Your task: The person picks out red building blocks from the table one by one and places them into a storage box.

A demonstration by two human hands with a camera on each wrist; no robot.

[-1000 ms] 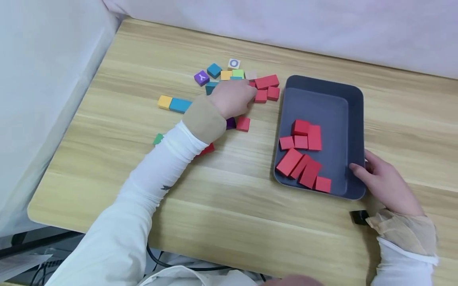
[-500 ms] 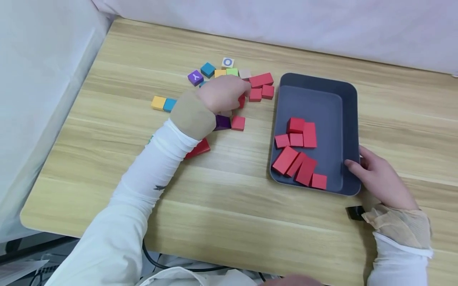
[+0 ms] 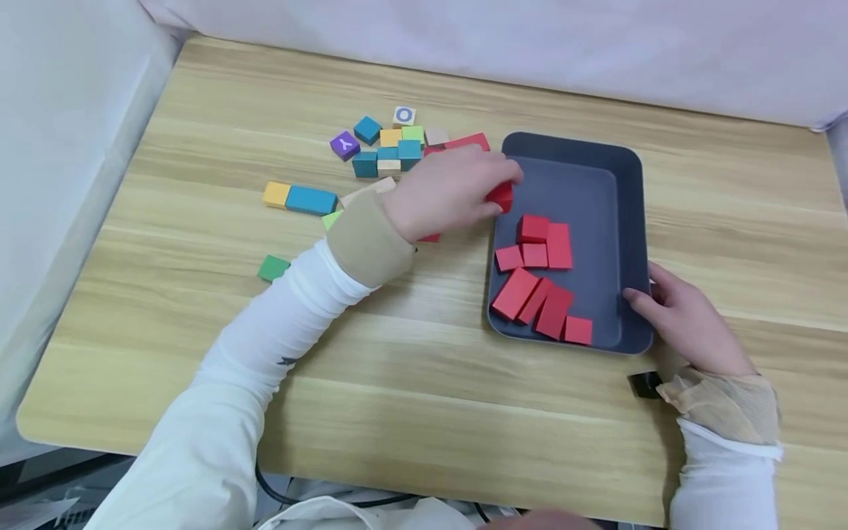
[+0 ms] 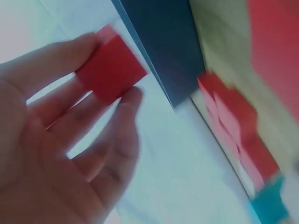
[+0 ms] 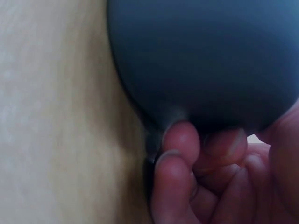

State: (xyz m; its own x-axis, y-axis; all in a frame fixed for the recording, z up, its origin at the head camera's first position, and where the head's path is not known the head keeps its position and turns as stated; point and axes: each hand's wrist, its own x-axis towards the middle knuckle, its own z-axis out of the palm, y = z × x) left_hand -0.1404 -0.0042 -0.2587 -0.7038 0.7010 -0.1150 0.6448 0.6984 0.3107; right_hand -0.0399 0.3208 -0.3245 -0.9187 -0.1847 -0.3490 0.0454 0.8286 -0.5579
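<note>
My left hand (image 3: 450,188) pinches a red block (image 3: 501,196) between thumb and fingers at the left rim of a dark grey tray (image 3: 589,199). In the left wrist view the held red block (image 4: 112,70) shows its flat face, near the tray's dark wall (image 4: 163,42). Several red blocks (image 3: 553,313) of different lengths lie in the tray's left and front part. My right hand (image 3: 692,320) grips the tray's right wall, thumb over the rim; in the right wrist view its curled fingers (image 5: 180,142) touch the tray's outer side (image 5: 201,70).
Left of the tray lie loose blocks: a long red block (image 3: 473,140), teal blocks (image 3: 409,153), a purple letter block (image 3: 345,146), a blue block (image 3: 311,199) and a green block (image 3: 272,268). Left hand and sleeve hide some. A small black object (image 3: 645,384) lies near the right wrist.
My left hand has taken a red block from the loose blocks and carried it right to the tray's rim. The right hand keeps its grip. The head view has shifted slightly.
</note>
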